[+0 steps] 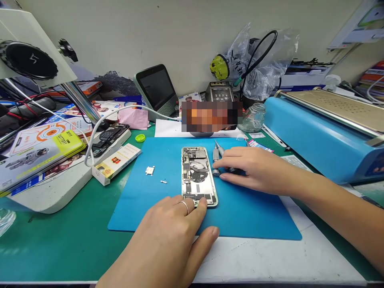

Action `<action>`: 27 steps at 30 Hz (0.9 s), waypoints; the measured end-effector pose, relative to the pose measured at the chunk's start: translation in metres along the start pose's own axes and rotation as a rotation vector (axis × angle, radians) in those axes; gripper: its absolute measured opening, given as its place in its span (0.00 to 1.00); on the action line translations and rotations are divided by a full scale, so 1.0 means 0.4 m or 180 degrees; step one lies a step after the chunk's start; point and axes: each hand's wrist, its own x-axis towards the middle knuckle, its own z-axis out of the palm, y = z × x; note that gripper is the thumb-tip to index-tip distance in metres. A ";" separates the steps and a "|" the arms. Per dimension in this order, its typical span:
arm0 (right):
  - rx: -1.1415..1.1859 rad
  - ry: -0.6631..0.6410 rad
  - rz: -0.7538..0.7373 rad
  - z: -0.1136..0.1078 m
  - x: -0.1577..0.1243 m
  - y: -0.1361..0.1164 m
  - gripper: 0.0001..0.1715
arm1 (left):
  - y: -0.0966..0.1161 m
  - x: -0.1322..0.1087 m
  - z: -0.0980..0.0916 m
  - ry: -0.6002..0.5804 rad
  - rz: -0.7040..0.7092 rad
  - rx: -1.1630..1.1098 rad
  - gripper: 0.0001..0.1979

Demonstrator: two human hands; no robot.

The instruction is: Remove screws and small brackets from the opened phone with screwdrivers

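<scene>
An opened phone (198,176) lies on a blue mat (144,216), its internal parts showing. My left hand (171,236) rests at the phone's lower end, index finger on the edge and thumb held apart. To the right of the phone, a few small grey screwdrivers (215,162) lie side by side. Over them is my right hand (252,166), fingers apart and the index fingertip at a screwdriver handle; the hand partly hides the others. Left of the phone are a small silver metal piece (150,171) and a tiny bracket-like part (163,182).
A blue machine (312,140) stands at right, near a glass jar (255,117). A phone-sized object (210,116), blurred out, stands behind the mat. Boxes (117,162), a white cable (99,124) and a stand-mounted device (33,52) crowd the left. A small display (157,90) sits behind.
</scene>
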 end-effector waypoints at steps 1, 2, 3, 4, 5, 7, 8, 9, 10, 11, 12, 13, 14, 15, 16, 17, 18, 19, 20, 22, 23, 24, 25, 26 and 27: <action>0.0008 0.0011 -0.0002 0.001 0.001 -0.001 0.10 | 0.000 0.000 0.000 -0.0005 -0.0001 -0.0004 0.22; 0.0014 0.0025 0.0001 0.003 0.001 -0.002 0.11 | 0.001 0.000 0.000 -0.0012 -0.0001 -0.0005 0.22; 0.0022 0.0040 0.0008 0.005 0.003 -0.002 0.11 | 0.001 -0.001 0.001 -0.0016 -0.0005 -0.0005 0.22; 0.0034 0.0058 0.0015 0.007 0.004 -0.003 0.11 | 0.001 -0.001 0.001 -0.0025 -0.0017 -0.0010 0.22; 0.0054 0.0070 0.0022 0.009 0.005 -0.004 0.11 | 0.000 -0.002 0.002 -0.0040 -0.0028 -0.0017 0.22; 0.0109 0.0084 0.0035 0.010 0.006 -0.005 0.11 | -0.001 -0.004 0.003 -0.0099 -0.0057 -0.0034 0.23; 0.0141 0.0089 0.0036 0.011 0.005 -0.004 0.11 | -0.003 -0.005 0.004 -0.0143 -0.0068 -0.0038 0.23; 0.0171 0.0091 0.0035 0.010 0.005 -0.004 0.11 | -0.004 -0.005 0.004 -0.0177 -0.0071 -0.0032 0.23; 0.0199 0.0092 0.0032 0.010 0.004 -0.002 0.11 | -0.005 -0.006 0.005 -0.0206 -0.0065 -0.0022 0.23; 0.0224 0.0090 0.0027 0.009 0.003 -0.001 0.11 | -0.006 -0.006 0.005 -0.0215 -0.0060 -0.0006 0.24; 0.0245 0.0089 0.0018 0.009 0.002 0.001 0.12 | -0.007 -0.007 0.006 -0.0200 -0.0056 0.0008 0.24; 0.0262 0.0084 0.0006 0.008 0.001 0.003 0.12 | -0.008 -0.007 0.006 -0.0185 -0.0047 0.0022 0.24; 0.0273 0.0079 -0.0006 0.008 0.000 0.005 0.12 | -0.009 -0.007 0.007 -0.0176 -0.0033 0.0033 0.24; 0.0280 0.0077 -0.0023 0.007 0.000 0.006 0.13 | -0.009 -0.007 0.007 -0.0170 -0.0034 0.0042 0.23; 0.0281 0.0077 -0.0036 0.007 -0.001 0.007 0.13 | -0.009 -0.006 0.008 -0.0182 -0.0020 0.0040 0.23; 0.0279 0.0081 -0.0050 0.007 -0.001 0.008 0.13 | -0.009 -0.006 0.009 -0.0183 -0.0014 0.0037 0.23; 0.0273 0.0085 -0.0061 0.007 -0.002 0.008 0.13 | -0.009 -0.006 0.010 -0.0174 -0.0006 0.0030 0.23; 0.0263 0.0089 -0.0069 0.008 -0.002 0.007 0.12 | -0.008 -0.006 0.011 -0.0156 -0.0010 0.0022 0.23; 0.0252 0.0098 -0.0078 0.008 -0.002 0.006 0.12 | -0.008 -0.006 0.011 -0.0138 -0.0008 0.0011 0.23; 0.0225 0.0138 -0.0092 0.008 -0.002 0.003 0.12 | -0.009 -0.006 0.012 -0.0115 -0.0004 0.0012 0.22; 0.0213 0.0179 -0.0094 0.009 -0.002 0.001 0.12 | -0.009 -0.006 0.013 -0.0116 -0.0005 0.0015 0.22; 0.0202 0.0234 -0.0091 0.008 -0.001 0.000 0.12 | -0.010 -0.006 0.013 -0.0122 -0.0009 0.0017 0.22; 0.0198 0.0301 -0.0089 0.008 0.000 -0.001 0.12 | -0.010 -0.006 0.013 -0.0128 -0.0020 0.0014 0.23; 0.0199 0.0362 -0.0082 0.008 0.001 -0.002 0.12 | -0.011 -0.005 0.012 -0.0127 -0.0028 0.0004 0.23; 0.0201 0.0413 -0.0082 0.007 0.002 -0.002 0.12 | -0.011 -0.004 0.012 -0.0138 -0.0042 -0.0009 0.23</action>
